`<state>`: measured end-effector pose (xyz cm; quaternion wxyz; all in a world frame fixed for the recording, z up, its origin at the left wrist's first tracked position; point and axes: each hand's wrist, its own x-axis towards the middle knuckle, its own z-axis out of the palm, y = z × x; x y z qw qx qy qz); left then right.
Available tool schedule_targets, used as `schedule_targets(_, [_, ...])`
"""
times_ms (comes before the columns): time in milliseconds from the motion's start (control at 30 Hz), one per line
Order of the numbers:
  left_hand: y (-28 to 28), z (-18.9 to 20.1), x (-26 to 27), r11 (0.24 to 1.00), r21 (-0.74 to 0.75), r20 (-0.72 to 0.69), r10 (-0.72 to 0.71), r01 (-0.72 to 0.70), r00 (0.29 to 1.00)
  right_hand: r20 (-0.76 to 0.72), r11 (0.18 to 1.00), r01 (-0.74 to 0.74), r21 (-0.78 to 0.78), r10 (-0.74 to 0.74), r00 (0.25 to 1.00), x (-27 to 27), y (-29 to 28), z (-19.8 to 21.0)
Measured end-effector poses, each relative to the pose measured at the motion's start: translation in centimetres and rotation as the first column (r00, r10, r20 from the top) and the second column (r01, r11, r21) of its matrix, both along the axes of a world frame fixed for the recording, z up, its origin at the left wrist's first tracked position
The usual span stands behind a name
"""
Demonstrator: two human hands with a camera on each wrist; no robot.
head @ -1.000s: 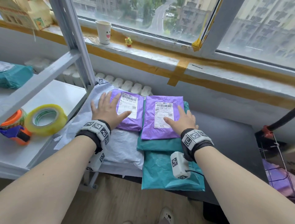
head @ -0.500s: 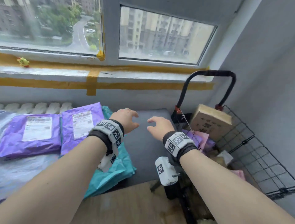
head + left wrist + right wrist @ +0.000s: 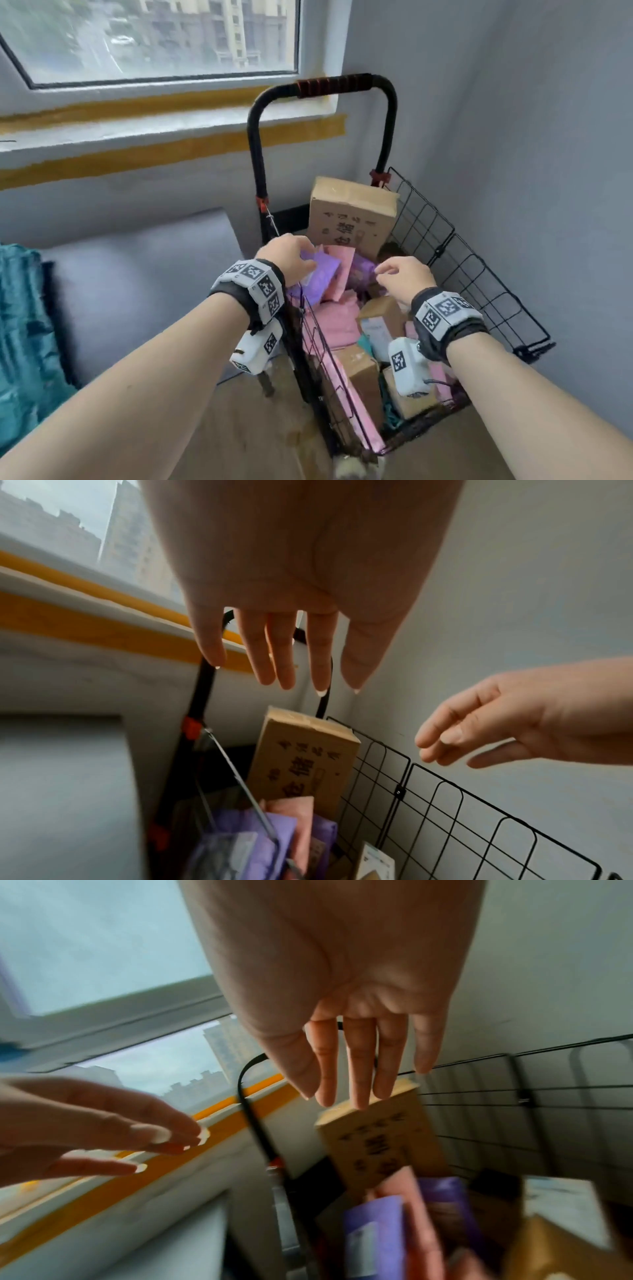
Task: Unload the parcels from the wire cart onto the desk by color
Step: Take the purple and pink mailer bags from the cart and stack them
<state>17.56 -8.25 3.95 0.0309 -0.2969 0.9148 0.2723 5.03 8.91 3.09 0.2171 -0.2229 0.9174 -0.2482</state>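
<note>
The black wire cart (image 3: 479,274) stands in the corner, filled with purple, pink and teal mailer bags and brown boxes. My left hand (image 3: 298,258) hovers over a purple parcel (image 3: 318,281) at the cart's left side, fingers (image 3: 286,658) straight and empty. My right hand (image 3: 390,274) hangs above the middle of the cart near another purple parcel (image 3: 363,270), fingers (image 3: 356,1069) also straight and holding nothing. A pink parcel (image 3: 340,270) stands between the two purple ones. The grey desk (image 3: 137,274) lies to the left.
A tall cardboard box (image 3: 349,216) leans at the back of the cart under the black handle (image 3: 322,85). A teal parcel (image 3: 24,325) lies at the desk's left edge. More pink bags (image 3: 334,325) and small boxes (image 3: 363,377) fill the cart's front.
The view has swung right from the desk to the cart. Both hands left the purple parcels lying on the desk and now hover over the cart, empty.
</note>
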Motion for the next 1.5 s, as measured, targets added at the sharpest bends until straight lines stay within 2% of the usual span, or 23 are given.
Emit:
schedule_targets(133, [3.8,-4.2,-7.8,0.987,0.123,0.072,0.094,-0.103,0.993,0.064,0.997,-0.006,0.077,0.001,0.998,-8.6,4.2,-4.3])
schedule_targets(333, [4.4,-9.3,-11.4,0.943,0.177,0.221,0.242,-0.283,0.945,0.208,0.98,-0.132,0.147,0.099,0.973,-14.8,3.7,-10.0])
schedule_targets(500, [2.6,-13.3,-13.7,0.89,0.212,0.278,0.341,-0.404,0.898,0.285,0.969,-0.196,0.149,0.147,0.947,-16.9,0.1,-13.4])
schedule_targets(700, [-0.9,-18.5,-16.7,0.789,0.26,0.342,0.464,-0.557,0.817,0.362,0.97,-0.216,0.11,0.163,0.918,-18.4,-5.2,-16.6])
schedule_targets(867, [-3.0,-22.8,-17.7,0.767,0.234,0.441,0.464,-0.597,0.768,0.454,0.979,-0.184,0.092,0.123,0.882,-18.8,-10.0,-20.7])
schedule_targets(933, [-3.4,-24.4,-17.5,0.737,0.235,0.488,0.475,-0.634,0.732,0.484,0.979,-0.189,0.079,0.128,0.866,-18.8,-11.5,-22.5])
schedule_targets(1067, [-3.9,-26.7,-17.7,0.63,0.288,0.531,0.521,-0.721,0.668,0.599,0.98,-0.167,0.104,0.072,0.798,-18.0,-13.7,-25.3])
schedule_targets(1133, [-4.5,-27.8,-18.2,0.553,0.325,0.517,0.576,-0.767,0.634,0.651,0.982,-0.15,0.114,0.04,0.758,-17.7,-14.8,-26.4])
schedule_targets(1267, [-5.4,-30.1,-18.7,0.267,0.398,0.523,0.72,-0.878,0.456,0.682,0.996,0.071,0.053,-0.088,0.726,-18.4,-15.5,-27.6])
schedule_targets(1333, [-5.2,-30.6,-18.8,0.156,0.409,0.525,0.766,-0.899,0.372,0.693,0.987,0.161,0.015,-0.126,0.71,-18.9,-14.9,-27.8])
schedule_targets(1367, [-5.1,-30.7,-18.9,0.12,0.406,0.519,0.785,-0.906,0.337,0.696,0.986,0.169,0.007,-0.126,0.707,-19.0,-14.6,-27.8])
schedule_targets(1433, [-5.0,-30.8,-18.9,0.06,0.408,0.506,0.815,-0.911,0.281,0.657,0.993,0.115,0.018,-0.099,0.748,-19.3,-13.9,-28.1])
schedule_targets(1500, [-5.1,-30.7,-18.7,0.021,0.436,0.496,0.829,-0.9,0.26,0.617,0.996,0.081,0.031,-0.083,0.782,-19.6,-13.3,-28.0])
